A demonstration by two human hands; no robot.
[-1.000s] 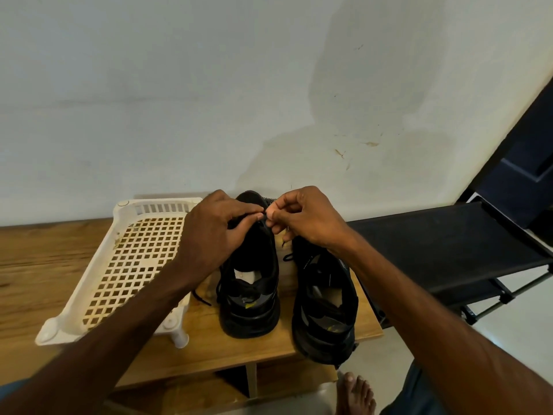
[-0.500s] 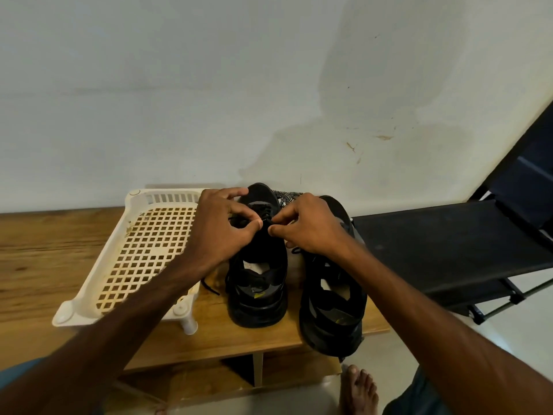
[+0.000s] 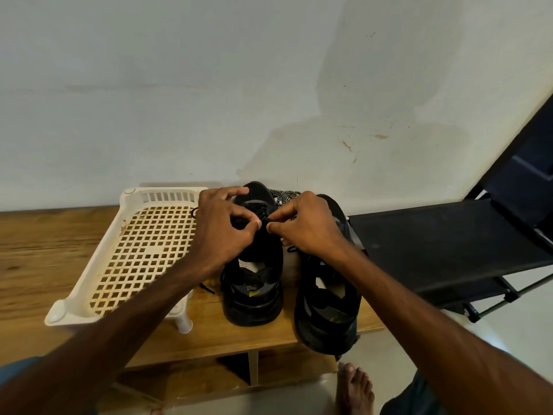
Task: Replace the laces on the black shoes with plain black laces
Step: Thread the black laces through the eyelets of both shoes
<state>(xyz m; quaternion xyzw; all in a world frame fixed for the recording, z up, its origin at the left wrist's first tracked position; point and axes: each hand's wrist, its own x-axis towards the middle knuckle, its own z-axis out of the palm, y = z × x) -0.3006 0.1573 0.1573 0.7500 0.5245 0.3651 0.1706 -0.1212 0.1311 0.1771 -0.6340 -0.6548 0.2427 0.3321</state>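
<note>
Wooden bench (image 3: 36,250) against a pale wall; left shoe (image 3: 254,298) and right shoe (image 3: 329,322) stand on it side by side, heels toward me. Over the last second my left hand (image 3: 221,235) and right hand (image 3: 308,232) have dropped onto the left shoe's eyelets, each pinching the black lace (image 3: 264,218) between thumb and forefinger. I judge threading is under way; patterned laces (image 3: 282,195) lie behind

Left shoe (image 3: 254,304) and right shoe (image 3: 326,324) sit side by side on the bench (image 3: 45,250), the right one poking over its front edge. Tray (image 3: 98,265) just left of them. Left hand (image 3: 221,229) and right hand (image 3: 308,226) meet above the left shoe, pinching its lace (image 3: 263,218). Chair (image 3: 434,250) off right.
</note>
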